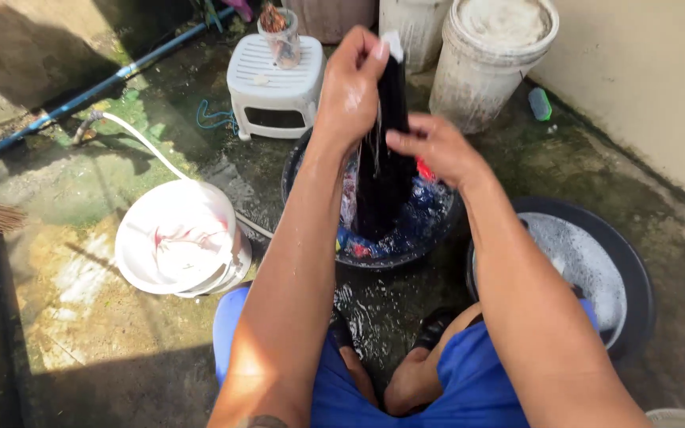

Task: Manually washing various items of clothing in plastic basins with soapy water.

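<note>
My left hand (350,83) grips the top of a dark wet garment (382,170) and lifts it upright out of a black basin (295,170). My right hand (436,147) pinches the same garment a little lower on its right side. Water runs off the cloth into the basin, which holds more blue and red laundry in water. The garment's lower end hangs down among that laundry.
A white bucket (180,238) lies tilted at the left, with a white hose (140,139) beside it. A second black basin (588,269) with suds stands at the right. Behind are a white plastic stool (275,79), two pale buckets (493,59) and a wall. The concrete floor is wet.
</note>
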